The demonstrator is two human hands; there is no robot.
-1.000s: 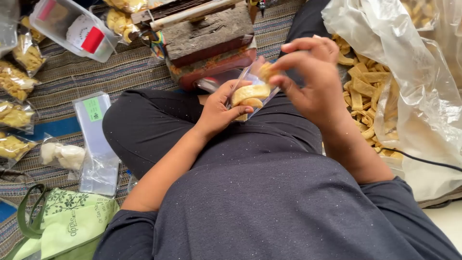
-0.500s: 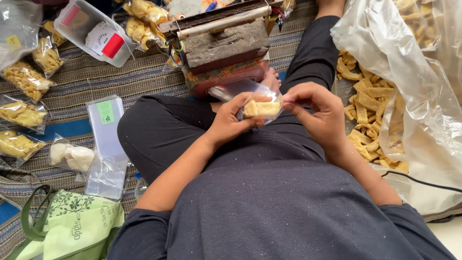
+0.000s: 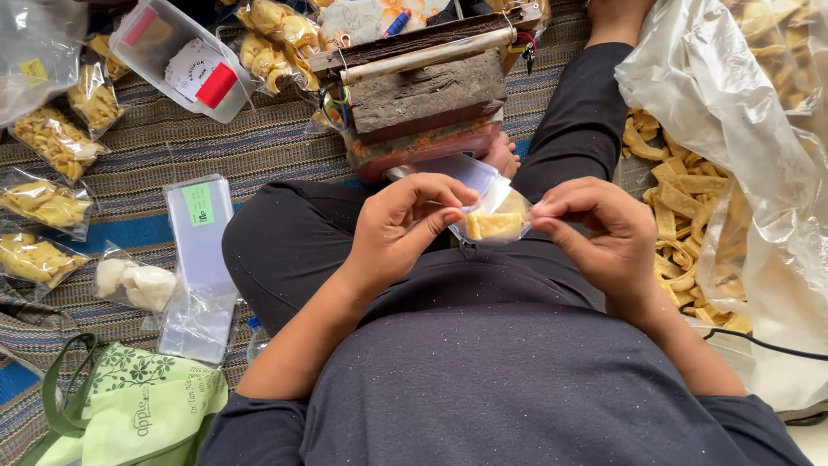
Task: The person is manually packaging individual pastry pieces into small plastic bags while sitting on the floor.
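A small clear plastic pouch (image 3: 493, 211) sits between both hands, held above the person's lap. It holds a few pale yellow, flat snack pieces at its bottom; its upper part is empty, see-through and tilts away toward the wooden sealing device (image 3: 423, 82) just beyond it.

The left hand (image 3: 405, 226) pinches the pouch's left edge, thumb under and forefinger curled over the top, the other fingers bent loosely. The right hand (image 3: 597, 231) grips the right edge with its fingertips drawn together, knuckles up, wrist bent inward. Both hands are closed on the pouch.

To the right, a heap of loose yellow snack strips (image 3: 681, 220) lies inside a big clear plastic bag (image 3: 750, 129). On the striped woven mat (image 3: 259, 147) to the left lie four filled snack packets (image 3: 47, 142) along the edge, one packet of white pieces (image 3: 134, 280), and a stack of empty clear pouches (image 3: 200, 259). Further back stands a clear lidded box (image 3: 181, 56), with more filled packets (image 3: 276, 30) next to it. A green patterned bag (image 3: 129, 410) lies at lower left.
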